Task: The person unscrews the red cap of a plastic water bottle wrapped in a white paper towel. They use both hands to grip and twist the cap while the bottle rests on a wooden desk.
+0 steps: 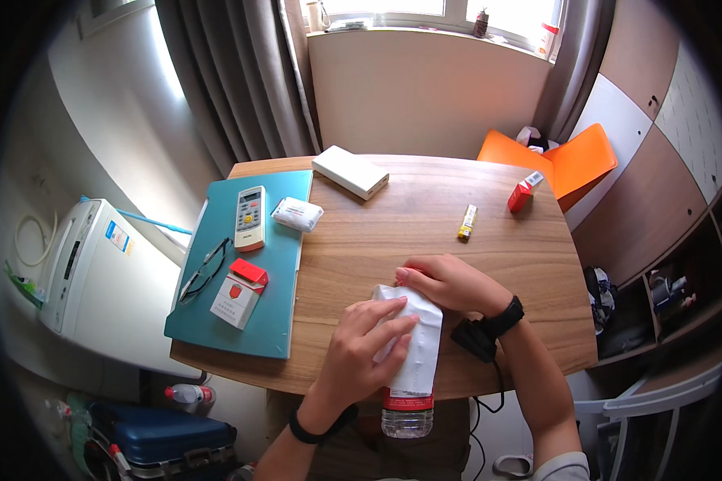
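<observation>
Both the left hand (363, 343) and the right hand (451, 282) are bare, down to the fingers. A plain black band (322, 434) circles the left wrist. The right wrist wears a broader black strap (504, 318), with a chunky, dark, angular unit (475, 340) beside it on the inner side of the arm. A thin black cable (501, 378) trails from near that unit in a loose curve. Past the bare right forearm, a pale greyish-white sleeve (564, 467) shows its hemmed edge.

White paper (426, 345) covers bottle (407, 421) (partly).
</observation>
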`<state>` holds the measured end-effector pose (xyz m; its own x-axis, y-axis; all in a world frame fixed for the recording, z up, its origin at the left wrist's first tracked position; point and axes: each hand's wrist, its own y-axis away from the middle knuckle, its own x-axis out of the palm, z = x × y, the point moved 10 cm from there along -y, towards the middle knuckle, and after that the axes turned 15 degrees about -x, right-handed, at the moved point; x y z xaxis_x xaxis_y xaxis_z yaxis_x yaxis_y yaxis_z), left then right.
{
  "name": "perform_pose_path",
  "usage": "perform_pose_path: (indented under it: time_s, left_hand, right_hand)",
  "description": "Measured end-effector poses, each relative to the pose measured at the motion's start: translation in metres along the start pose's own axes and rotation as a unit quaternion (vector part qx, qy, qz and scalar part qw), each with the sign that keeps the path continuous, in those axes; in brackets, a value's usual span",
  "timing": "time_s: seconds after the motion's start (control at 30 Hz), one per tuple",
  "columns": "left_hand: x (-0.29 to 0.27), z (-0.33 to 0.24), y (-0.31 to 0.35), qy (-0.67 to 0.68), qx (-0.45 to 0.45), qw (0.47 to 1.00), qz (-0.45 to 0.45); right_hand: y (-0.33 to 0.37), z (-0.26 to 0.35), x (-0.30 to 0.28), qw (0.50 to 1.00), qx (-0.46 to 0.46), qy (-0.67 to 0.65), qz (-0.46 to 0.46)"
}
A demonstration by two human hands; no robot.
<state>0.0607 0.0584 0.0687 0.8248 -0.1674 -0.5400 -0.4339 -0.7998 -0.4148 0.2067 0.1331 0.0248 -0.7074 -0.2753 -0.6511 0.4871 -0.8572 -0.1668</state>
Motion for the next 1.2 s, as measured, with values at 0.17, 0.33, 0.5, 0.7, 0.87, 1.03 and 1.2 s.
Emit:
perform_pose_path:
  time_s: [0.17, 0.33, 0.5, 0.7, 0.87, 1.03, 1.2]
  left_hand:
    - [-0.002, 0.008, 0.000, 0.005, -0.032, 0.999, -0.004]
    - [0.007, -0.018, 0.009, 0.012, 0.082, 0.995, 0.062]
    - [0.008, -0.011, 0.006, 0.002, 0.061, 0.997, 0.046]
    - [0.002, 0.006, -0.002, -0.008, -0.015, 1.000, 0.010]
    - [-0.001, -0.001, 0.001, -0.015, 0.014, 1.000, 0.004]
    - [0.002, -0.001, 0.004, -0.003, 0.002, 1.000, 0.016]
    - [0.005, -0.004, 0.008, 0.005, 0.017, 1.000, 0.020]
  right_hand:
    - [0.001, -0.001, 0.001, 1.000, 0.012, -0.003, 0.004]
    - [0.002, 0.004, -0.001, 1.000, 0.001, -0.021, -0.004]
    - [0.003, -0.001, 0.000, 1.000, 0.012, -0.014, 0.006]
    - [-0.002, 0.001, -0.002, 1.000, -0.012, -0.003, -0.003]
    - [0.000, 0.001, 0.001, 1.000, 0.005, 0.005, 0.001]
    - [0.005, -0.005, 0.006, 0.998, 0.040, 0.002, 0.042]
    - [0.007, 0.005, 0.005, 0.997, 0.057, -0.009, 0.049]
